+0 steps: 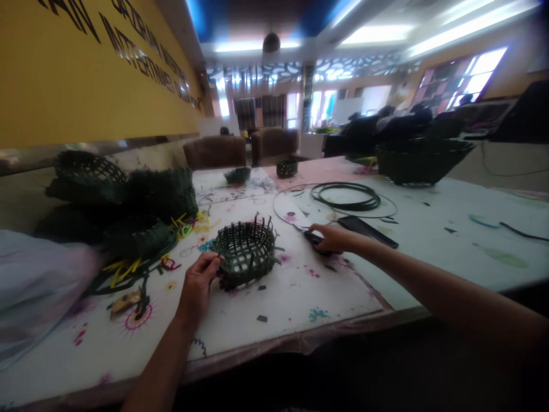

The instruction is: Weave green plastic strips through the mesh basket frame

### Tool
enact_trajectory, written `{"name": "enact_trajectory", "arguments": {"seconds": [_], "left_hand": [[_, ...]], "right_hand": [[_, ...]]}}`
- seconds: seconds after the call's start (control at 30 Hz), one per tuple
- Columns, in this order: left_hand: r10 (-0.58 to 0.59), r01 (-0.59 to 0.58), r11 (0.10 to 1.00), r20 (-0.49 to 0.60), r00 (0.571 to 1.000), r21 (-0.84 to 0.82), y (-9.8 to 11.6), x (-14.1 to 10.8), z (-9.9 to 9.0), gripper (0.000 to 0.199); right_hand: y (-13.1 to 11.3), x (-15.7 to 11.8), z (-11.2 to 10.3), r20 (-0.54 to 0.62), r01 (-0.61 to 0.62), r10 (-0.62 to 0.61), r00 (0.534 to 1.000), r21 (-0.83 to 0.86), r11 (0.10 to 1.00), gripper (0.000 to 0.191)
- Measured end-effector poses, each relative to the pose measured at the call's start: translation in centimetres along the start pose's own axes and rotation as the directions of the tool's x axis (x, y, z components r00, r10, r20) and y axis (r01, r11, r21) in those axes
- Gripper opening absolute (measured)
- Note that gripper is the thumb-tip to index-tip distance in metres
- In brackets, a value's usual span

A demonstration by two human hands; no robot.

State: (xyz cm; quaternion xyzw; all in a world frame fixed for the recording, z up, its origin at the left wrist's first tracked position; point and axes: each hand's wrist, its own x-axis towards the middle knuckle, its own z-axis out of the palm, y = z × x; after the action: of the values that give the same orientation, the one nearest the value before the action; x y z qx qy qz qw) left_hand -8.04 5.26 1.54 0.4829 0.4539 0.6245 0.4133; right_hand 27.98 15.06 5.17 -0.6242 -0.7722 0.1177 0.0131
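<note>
A small, dark green basket of woven flat strips (246,269) is sitting upright on the white, flower-printed table (295,309), set in from the near edge and left of the middle. Loose strip ends are sticking up and out around its rim. The left hand (198,289) is pinching its left side between thumb and fingertips. It is looking light and springy, likely to be sliding or flexing under a pull rather than breaking; the woven wall is offering a firmer hold than the loose ends.

Right of it, the right hand (329,237) is closing around the dark handles of metal-bladed scissors (302,228), which are pointing away to the left. A flat black rectangular object (371,231) is lying beside that hand, and a dark green coil of strip (351,206) is resting beyond, toward the far edge. Larger dark green woven baskets (165,194) are crowding the table's left side, with yellow strips (124,273) lying near them.

The left fingertips are hiding what exactly they are pinching; the right hand is covering the scissor handles. Blur is softening the weave, and the frame is cutting off a whitish plastic sheet or bag (38,292) at the left.
</note>
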Motion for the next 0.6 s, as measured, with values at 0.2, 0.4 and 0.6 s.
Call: {"name": "enact_trajectory", "arguments": {"seconds": [0.2,0.4,0.6], "left_hand": [[0.077,-0.077,0.997,-0.016,0.997,0.020,-0.4,0.1,-0.3,0.022],[0.182,-0.184,0.981,0.039,0.983,0.059,-0.5,-0.1,-0.6,0.013],[0.318,-0.341,0.917,0.138,0.938,0.205,0.2,-0.8,-0.5,0.010]], "right_hand": [[-0.5,0.0,-1.0,0.093,-0.129,0.116,0.989,0.148,0.981,0.041],[-2.6,-3.0,-3.2,0.133,-0.133,0.052,0.990,0.722,0.680,0.031],[-5.8,-7.6,-4.4,-0.099,0.172,-0.199,0.975,0.903,0.395,0.062]]}}
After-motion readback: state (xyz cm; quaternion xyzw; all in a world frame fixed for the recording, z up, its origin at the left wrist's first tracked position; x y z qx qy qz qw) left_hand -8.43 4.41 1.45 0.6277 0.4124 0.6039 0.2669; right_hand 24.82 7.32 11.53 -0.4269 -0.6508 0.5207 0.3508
